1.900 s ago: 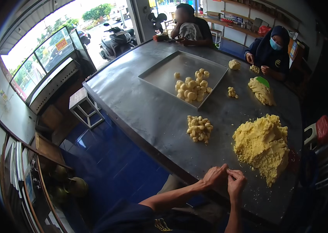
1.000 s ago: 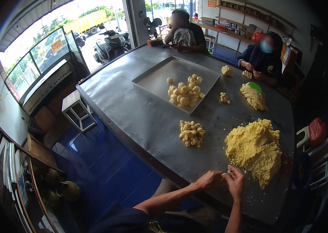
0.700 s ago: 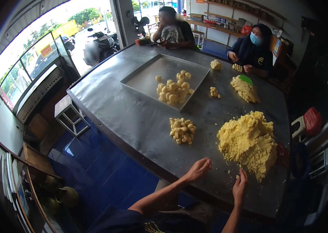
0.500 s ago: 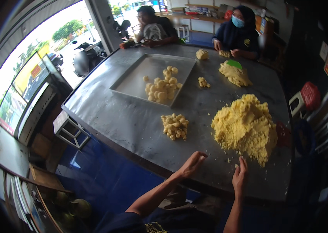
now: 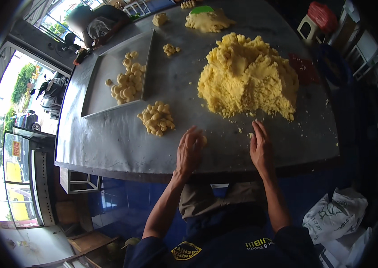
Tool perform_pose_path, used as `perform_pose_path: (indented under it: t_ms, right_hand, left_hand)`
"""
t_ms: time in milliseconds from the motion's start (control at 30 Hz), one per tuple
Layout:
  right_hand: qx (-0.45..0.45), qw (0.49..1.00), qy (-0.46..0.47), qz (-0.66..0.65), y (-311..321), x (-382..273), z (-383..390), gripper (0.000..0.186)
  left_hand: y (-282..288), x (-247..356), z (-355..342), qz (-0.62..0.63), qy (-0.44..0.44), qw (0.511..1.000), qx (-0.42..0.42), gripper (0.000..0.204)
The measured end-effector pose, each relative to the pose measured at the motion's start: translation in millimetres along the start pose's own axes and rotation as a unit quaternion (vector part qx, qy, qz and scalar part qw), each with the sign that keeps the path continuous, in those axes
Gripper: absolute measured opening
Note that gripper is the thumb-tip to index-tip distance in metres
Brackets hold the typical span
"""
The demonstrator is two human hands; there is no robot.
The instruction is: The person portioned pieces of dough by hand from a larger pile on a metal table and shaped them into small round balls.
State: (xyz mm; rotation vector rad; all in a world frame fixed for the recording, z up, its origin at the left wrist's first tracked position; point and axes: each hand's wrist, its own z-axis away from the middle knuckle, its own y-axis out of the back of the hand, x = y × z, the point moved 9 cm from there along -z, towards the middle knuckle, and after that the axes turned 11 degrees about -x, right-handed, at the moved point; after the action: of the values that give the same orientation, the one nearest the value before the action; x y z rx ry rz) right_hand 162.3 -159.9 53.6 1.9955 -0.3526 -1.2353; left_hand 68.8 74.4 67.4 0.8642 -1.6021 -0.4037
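Note:
In front of me on the metal-topped table rises a large crumbly mound of yellow dough [image 5: 248, 73]. My right hand [image 5: 261, 145] is just below its near edge, fingers stretched and thumb apart, with nothing visible in it. To the left, my left hand [image 5: 190, 149] is over the tabletop with curled, slightly blurred fingers. A small pale piece of dough [image 5: 204, 140] seems to show at its thumb. Beyond that hand lies a pile of small dough balls [image 5: 156, 118]. Rounder, smoother balls [image 5: 128, 80] rest in a shallow metal tray [image 5: 91, 99].
Farther back are a small cluster of balls [image 5: 170, 49], a dough lump [image 5: 160, 19] and a flattened mass of dough [image 5: 209, 21] with a green scraper [image 5: 202, 9] on it. A person [image 5: 101, 24] leans at the far left. A white stool [image 5: 78, 181] stands below the table's left edge.
My view has swung down and to the right, so the table has shifted in it. Both hands remain near the mound; the left one's fingers are now more curled.

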Motion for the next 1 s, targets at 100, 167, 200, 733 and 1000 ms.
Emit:
perform_pose_path:
  t_ms: [100, 167, 200, 733, 1000]
  right_hand:
    - [-0.012, 1.0, -0.007, 0.001, -1, -2, 2, 0.038]
    - [-0.024, 1.0, -0.012, 0.0, 1, -1, 2, 0.038]
    - [-0.031, 0.999, -0.009, 0.001, 2, -4, 1, 0.038]
    - [0.068, 0.975, 0.081, 0.196, 36, -26, -90, 0.055]
    - [0.035, 0.953, 0.114, 0.278, 4, 1, -79, 0.063]
  left_hand:
    - [2, -5, -1, 0.017, 0.017, 1.0, 0.01, 0.015]
    - [10, 0, -28, -0.05, 0.043, 0.997, -0.043, 0.019]
    - [12, -5, -40, -0.064, 0.05, 0.996, -0.043, 0.02]
    - [18, -11, 16, 0.016, 0.101, 0.975, -0.195, 0.035]
    - [129, -95, -55, -0.155, 0.137, 0.978, 0.021, 0.046]
